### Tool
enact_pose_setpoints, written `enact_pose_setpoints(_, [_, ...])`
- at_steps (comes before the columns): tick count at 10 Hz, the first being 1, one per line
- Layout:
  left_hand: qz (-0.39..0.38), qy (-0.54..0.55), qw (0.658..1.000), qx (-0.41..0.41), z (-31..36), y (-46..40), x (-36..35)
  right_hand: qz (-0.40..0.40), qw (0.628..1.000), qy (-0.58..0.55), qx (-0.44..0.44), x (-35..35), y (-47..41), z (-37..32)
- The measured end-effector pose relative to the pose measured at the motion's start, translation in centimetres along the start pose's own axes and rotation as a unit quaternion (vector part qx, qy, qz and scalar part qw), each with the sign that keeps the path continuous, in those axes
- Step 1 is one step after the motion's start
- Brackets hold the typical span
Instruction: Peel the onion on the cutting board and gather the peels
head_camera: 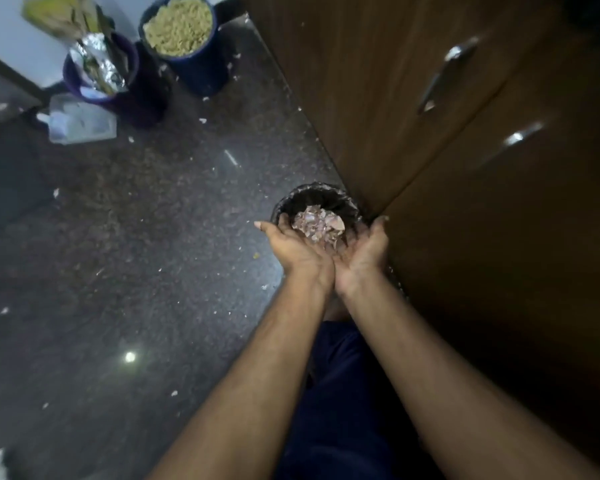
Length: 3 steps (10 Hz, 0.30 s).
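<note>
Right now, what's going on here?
A person holds their left hand and right hand cupped together, carrying a pile of onion peels. The hands are over a small black-lined bin that stands beside a wooden cabinet. The peels are in the hands, not yet dropped. Small pale scraps lie scattered on the dark floor.

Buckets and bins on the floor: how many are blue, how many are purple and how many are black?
blue bucket, full of yellowish grains: 1
purple bucket, with foil packets in it: 1
black bin, beneath the onion peels: 1
Total: 3
</note>
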<state>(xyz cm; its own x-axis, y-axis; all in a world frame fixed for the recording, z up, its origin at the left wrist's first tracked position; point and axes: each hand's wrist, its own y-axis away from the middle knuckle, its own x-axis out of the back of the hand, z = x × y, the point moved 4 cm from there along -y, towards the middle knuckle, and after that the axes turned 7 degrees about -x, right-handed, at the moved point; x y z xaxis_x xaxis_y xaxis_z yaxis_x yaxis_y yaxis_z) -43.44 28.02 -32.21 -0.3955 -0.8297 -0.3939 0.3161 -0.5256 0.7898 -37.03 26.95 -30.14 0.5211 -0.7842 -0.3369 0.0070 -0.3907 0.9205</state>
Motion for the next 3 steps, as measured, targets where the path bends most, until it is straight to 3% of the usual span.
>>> enact_pose_setpoints(2, [0.029,-0.011,0.998,-0.055,1.3,0.6,-0.4,-0.002,1.000,0.021,-0.021,-0.5,-1.2,-0.1])
enact_pose_setpoints(3, [0.008,-0.005,0.998,-0.061,1.6,2.1,-1.1,-0.024,0.999,0.031,-0.016,-1.1,0.6,-0.9])
